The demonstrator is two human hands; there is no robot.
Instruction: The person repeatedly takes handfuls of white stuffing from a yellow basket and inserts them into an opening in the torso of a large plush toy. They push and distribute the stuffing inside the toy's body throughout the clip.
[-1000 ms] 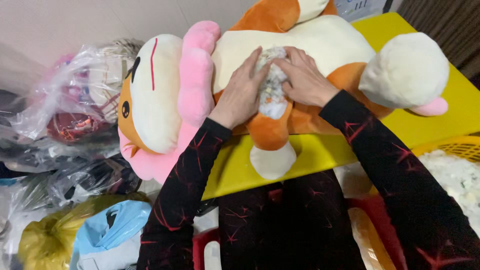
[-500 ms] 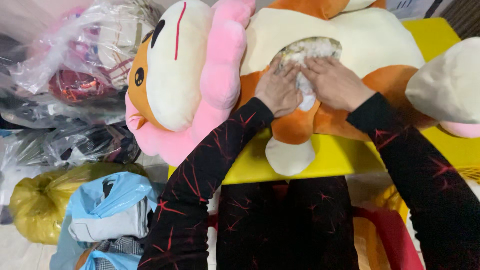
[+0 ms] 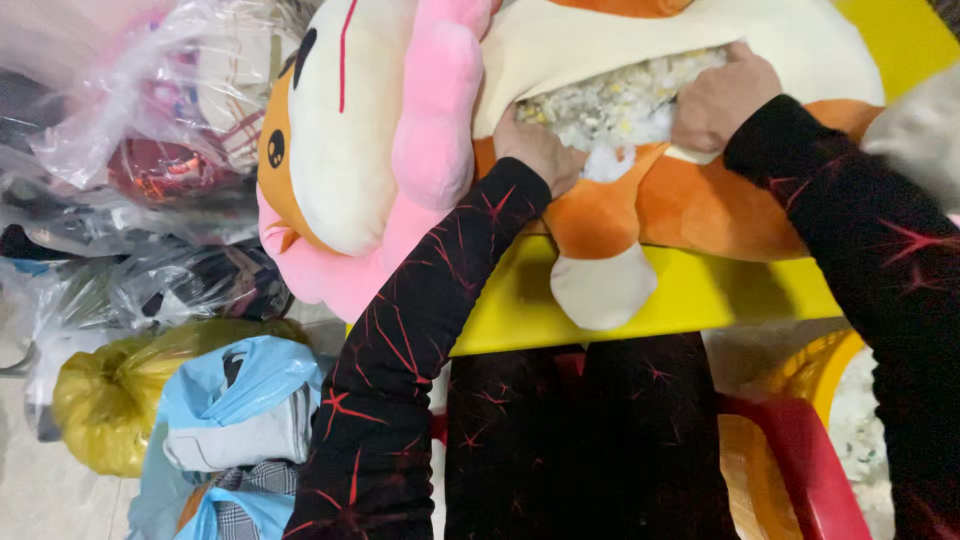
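Plush toy [image 3: 620, 200] on table [image 3: 700, 300], stuffing [image 3: 610, 105] in its belly btwn hands, bags [image 3: 150, 200] to left

The large orange, cream and pink plush toy [image 3: 600, 130] runs off the frame at twelve o'clock, so its upper body and far legs cannot be seen. The fingertips of the left hand [image 3: 535, 150] and of the right hand [image 3: 720, 100] are buried in the white shredded stuffing [image 3: 615, 105]. At three o'clock a cream plush limb [image 3: 915, 130] is blurred and cut off. The yellow plastic basket [image 3: 815, 370], at four o'clock, shows only its rim.
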